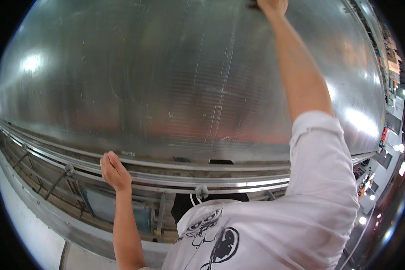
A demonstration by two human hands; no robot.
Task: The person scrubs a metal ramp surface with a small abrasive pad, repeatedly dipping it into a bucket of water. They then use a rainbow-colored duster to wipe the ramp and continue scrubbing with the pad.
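A large scratched metal sheet fills most of the view, shiny grey with bright light reflections. Across it, out to the top edge of the picture, reaches my right arm; my right hand is partly cut off there, its fingers bent. Beside those fingers a small dark object shows on the sheet, too cropped to name. My left hand is curled closed by the sheet's near edge, over the metal rails, with nothing seen sticking out of it.
Long metal rails with round knobs run along the near side, close to my body. Below them at left are a frame and a bluish panel. Lights and shelving-like clutter lie beyond the right end.
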